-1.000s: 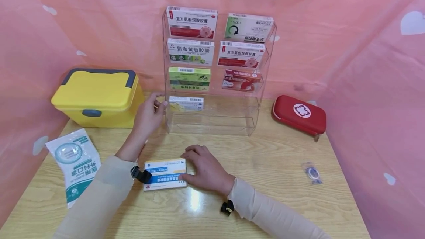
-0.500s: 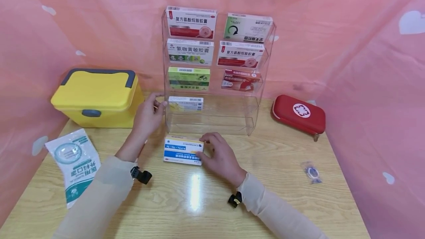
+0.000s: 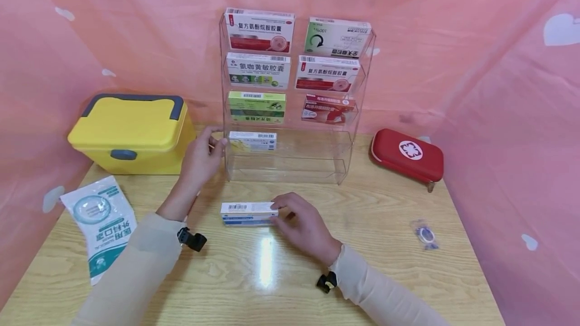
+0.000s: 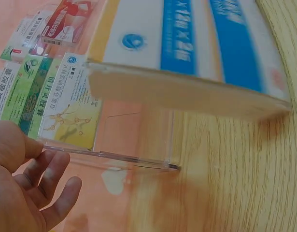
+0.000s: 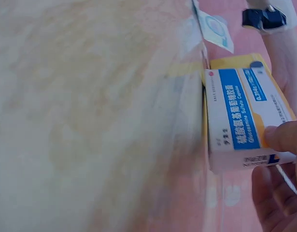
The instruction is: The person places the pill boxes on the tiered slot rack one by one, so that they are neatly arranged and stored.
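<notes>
My right hand [image 3: 306,225] pinches the right end of a white and blue medicine box [image 3: 248,208], tilted so a narrow side with a barcode faces up. In the right wrist view the thumb presses the printed face of this box [image 5: 237,108], with fingers under its end. My left hand [image 3: 202,157] grips the left side edge of a clear acrylic display rack [image 3: 312,166]. Thumb and fingers meet at that edge in the left wrist view. On the rack's lower left tier stands a white and yellow box [image 3: 252,142], beside my left hand.
Several medicine boxes, among them a green one [image 3: 257,107] and a red one [image 3: 329,109], fill higher tiers. A yellow case [image 3: 127,130] and a mask packet [image 3: 99,225] lie left. A red zip case [image 3: 408,155] and a small bagged ring [image 3: 425,235] lie right.
My right hand has moved the box right and toward the rack, then tipped it from its printed face to its narrow side. My left hand has stayed at the rack's edge.
</notes>
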Motion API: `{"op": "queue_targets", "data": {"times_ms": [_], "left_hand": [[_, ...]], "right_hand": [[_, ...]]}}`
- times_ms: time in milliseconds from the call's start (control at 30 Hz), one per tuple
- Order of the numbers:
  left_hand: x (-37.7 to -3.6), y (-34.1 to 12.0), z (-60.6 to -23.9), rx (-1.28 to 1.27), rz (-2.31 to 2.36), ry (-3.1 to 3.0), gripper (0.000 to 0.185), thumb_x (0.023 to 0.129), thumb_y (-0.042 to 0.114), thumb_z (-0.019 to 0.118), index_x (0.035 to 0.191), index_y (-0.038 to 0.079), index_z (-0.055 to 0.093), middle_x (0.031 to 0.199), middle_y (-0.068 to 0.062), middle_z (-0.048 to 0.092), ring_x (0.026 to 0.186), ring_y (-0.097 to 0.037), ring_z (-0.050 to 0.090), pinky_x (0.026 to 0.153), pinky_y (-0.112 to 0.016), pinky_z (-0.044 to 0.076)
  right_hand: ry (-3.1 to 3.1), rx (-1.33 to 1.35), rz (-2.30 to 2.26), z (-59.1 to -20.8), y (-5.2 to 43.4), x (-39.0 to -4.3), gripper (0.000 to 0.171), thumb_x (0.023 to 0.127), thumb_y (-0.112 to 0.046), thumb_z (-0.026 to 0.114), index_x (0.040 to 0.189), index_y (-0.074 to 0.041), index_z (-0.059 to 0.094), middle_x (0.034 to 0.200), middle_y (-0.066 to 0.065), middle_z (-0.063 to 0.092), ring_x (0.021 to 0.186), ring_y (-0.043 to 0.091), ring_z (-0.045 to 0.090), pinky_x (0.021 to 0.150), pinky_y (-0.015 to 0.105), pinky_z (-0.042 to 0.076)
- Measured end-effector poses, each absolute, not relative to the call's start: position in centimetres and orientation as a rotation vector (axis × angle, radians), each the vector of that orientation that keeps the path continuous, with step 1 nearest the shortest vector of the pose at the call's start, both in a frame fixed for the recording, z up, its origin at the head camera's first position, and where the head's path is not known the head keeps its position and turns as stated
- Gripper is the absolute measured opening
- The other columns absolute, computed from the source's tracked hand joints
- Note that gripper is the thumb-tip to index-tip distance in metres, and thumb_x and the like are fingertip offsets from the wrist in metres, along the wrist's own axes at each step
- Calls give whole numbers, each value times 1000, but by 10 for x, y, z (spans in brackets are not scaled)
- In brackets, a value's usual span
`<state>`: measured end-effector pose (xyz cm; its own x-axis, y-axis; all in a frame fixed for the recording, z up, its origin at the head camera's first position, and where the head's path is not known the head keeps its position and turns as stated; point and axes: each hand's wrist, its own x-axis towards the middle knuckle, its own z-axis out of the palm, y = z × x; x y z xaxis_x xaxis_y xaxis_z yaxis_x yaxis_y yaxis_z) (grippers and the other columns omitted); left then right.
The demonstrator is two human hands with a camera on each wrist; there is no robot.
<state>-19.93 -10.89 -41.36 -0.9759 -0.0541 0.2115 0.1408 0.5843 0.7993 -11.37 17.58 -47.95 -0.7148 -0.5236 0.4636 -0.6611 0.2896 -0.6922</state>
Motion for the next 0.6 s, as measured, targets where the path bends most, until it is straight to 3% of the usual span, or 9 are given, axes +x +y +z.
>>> {"op": "queue_targets", "data": {"times_ms": [133, 333, 500, 600], "left_hand": [[-200, -111, -414, -83, -1338, -2598, 34, 105, 23, 58, 136, 10, 57, 87, -10, 63, 72, -25, 62, 60, -39, 48], [-201, -111, -414, -70, -1350, -2605, 34, 105, 23, 58, 137, 9, 57, 87, -10, 63, 73, -25, 63, 59, -39, 48], [-200, -111, -415, -65, -1352, -2615, 35, 105, 23, 58, 137, 9, 56, 88, -10, 63, 73, -25, 63, 59, -39, 48], [-200, -110, -414, -59, -1343, -2615, 35, 105, 23, 59, 137, 9, 56, 88, -10, 63, 73, -25, 62, 59, -39, 48]], "right_hand": [[-2267, 1033, 1441, -457, 190, -130, 37, 84, 11, 77, 114, -5, 63, 118, 11, 65, 96, 24, 64, 64, 29, 57], [-2196, 860, 1278, -384, 229, -170, 36, 78, 21, 75, 110, 8, 64, 116, 22, 67, 92, 35, 68, 58, 32, 57], [-2260, 776, 1120, -356, 267, -209, 33, 84, 11, 77, 114, -1, 68, 124, 11, 68, 103, 24, 66, 65, 21, 54], [-2368, 748, 1021, -353, 279, -224, 34, 87, 1, 78, 118, -10, 69, 128, 2, 66, 108, 20, 63, 70, 23, 54]]}}
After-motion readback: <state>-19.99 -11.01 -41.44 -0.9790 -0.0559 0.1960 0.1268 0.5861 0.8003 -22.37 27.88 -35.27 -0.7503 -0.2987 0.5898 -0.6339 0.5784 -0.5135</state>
